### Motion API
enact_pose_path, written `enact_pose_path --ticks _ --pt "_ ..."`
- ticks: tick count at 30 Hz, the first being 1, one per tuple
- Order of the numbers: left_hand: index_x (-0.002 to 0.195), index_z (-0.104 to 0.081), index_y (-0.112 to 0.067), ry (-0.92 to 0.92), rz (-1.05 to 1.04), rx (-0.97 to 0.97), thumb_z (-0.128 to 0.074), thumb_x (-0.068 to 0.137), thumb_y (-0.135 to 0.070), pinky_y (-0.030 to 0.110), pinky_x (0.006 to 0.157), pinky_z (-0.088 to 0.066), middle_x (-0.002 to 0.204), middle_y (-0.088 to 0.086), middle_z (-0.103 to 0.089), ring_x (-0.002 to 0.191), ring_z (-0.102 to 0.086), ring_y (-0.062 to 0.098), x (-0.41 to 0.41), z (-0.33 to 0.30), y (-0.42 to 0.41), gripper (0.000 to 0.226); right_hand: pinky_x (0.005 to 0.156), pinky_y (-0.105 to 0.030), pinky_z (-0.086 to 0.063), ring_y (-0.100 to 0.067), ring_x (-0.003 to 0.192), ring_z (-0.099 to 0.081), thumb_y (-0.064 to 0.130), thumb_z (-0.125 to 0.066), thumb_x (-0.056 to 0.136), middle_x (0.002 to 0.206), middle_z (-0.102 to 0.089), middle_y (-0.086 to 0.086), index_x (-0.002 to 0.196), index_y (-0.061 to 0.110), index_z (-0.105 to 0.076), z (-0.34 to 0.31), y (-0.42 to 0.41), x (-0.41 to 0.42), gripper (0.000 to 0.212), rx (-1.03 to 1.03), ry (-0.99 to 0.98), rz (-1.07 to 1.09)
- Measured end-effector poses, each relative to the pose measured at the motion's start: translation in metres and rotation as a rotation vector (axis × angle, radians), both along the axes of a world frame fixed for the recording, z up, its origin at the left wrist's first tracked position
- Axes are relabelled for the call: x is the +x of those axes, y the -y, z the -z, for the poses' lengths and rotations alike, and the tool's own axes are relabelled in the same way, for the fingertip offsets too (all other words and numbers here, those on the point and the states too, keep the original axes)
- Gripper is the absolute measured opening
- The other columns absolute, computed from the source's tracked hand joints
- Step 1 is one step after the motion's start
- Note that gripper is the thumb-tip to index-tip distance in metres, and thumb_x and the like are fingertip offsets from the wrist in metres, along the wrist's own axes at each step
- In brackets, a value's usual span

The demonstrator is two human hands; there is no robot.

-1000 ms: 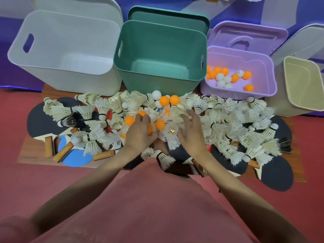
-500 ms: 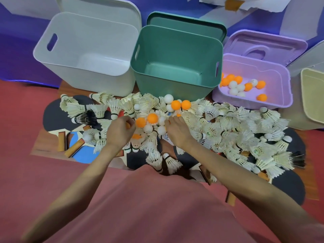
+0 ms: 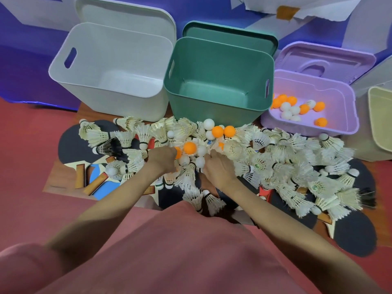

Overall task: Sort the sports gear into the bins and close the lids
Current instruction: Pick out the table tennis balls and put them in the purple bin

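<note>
The left hand lay knuckles-up in the middle of the pile, its fingers curled down among small orange and white plastic table-tennis balls; an orange ball touched its fingertips, but whether the fingers actually held one could not be told. The right hand sat just beside it, fingers likewise bent down into the heap next to a white ball, and its hold could not be made out either.

Around both hands spread a dense pile of white feathered shuttlecocks, which ran from the left hand's side far out to the right. Under the pile lay flat table-tennis paddles with black rubber faces and wooden handles, and one blue-faced paddle showed at the left.

Beyond the pile stood a row of open plastic bins. The tall white bin was at the left, the tall green bin in the middle, and the low lilac bin to the right, with several orange and white balls on its floor. Each had its lid propped up behind it. A cream bin was cut off at the right edge. The person's pink garment filled the foreground.
</note>
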State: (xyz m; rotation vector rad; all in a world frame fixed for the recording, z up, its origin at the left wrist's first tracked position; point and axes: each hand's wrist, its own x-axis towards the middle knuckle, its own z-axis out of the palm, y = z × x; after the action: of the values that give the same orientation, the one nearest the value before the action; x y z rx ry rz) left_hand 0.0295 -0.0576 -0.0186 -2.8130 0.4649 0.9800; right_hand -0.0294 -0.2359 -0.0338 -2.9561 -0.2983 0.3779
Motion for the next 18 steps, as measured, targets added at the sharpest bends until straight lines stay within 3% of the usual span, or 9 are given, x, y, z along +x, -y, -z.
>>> enact_pose_path --ticks 2,6,10,14,18 --pt "0.115 -0.052 -0.010 0.005 -0.006 0.018 -0.063 0.087 -0.032 0.032 0.066 -0.042 0.113 0.005 -0.059 0.102 -0.060 0.026 -0.001 0.001 0.004 0.037 0.066 -0.035 -0.038 -0.033 0.092 -0.057 0.011 -0.052 0.089 0.105 -0.055 -0.017 0.099 0.001 -0.060 0.002 -0.010 0.004 0.016 -0.096 -0.043 0.008" --pt "0.122 -0.048 -0.009 -0.031 -0.040 0.040 -0.064 0.088 -0.031 0.032 0.068 -0.044 0.116 0.005 -0.060 0.105 -0.060 0.026 0.002 -0.001 0.009 0.044 0.075 -0.032 -0.040 -0.028 0.095 -0.057 0.015 -0.062 0.086 0.108 -0.056 -0.011 0.096 0.010 -0.066 0.007 -0.022 0.014 0.012 -0.231 -0.070 -0.008" --pt "0.119 -0.051 -0.007 -0.107 -0.046 0.043 -0.070 0.083 -0.029 0.036 0.073 -0.049 0.111 0.005 -0.062 0.103 -0.062 0.026 0.009 -0.005 0.010 0.047 0.078 -0.032 -0.041 -0.029 0.096 -0.058 0.003 -0.059 0.082 0.107 -0.056 -0.011 0.098 0.009 -0.066 0.005 -0.029 0.019 0.019 -0.320 -0.094 -0.047" --pt "0.108 -0.057 -0.006 -0.167 -0.053 0.026 -0.071 0.079 -0.015 0.036 0.072 -0.051 0.087 0.002 -0.056 0.097 -0.064 0.025 0.013 -0.006 0.011 0.033 0.079 -0.032 -0.042 -0.028 0.096 -0.058 0.009 -0.063 0.082 0.106 -0.057 -0.010 0.100 0.012 -0.065 0.006 -0.029 0.019 0.018 -0.343 -0.101 -0.061" --pt "0.079 -0.048 -0.010 -0.160 -0.029 0.010 -0.074 0.076 -0.014 0.034 0.067 -0.051 0.081 0.001 -0.055 0.090 -0.064 0.024 0.015 -0.004 0.010 0.026 0.072 -0.031 -0.035 -0.028 0.095 -0.058 0.013 -0.061 0.085 0.107 -0.056 -0.011 0.097 0.011 -0.064 0.005 -0.022 0.017 0.012 -0.268 -0.076 -0.045"
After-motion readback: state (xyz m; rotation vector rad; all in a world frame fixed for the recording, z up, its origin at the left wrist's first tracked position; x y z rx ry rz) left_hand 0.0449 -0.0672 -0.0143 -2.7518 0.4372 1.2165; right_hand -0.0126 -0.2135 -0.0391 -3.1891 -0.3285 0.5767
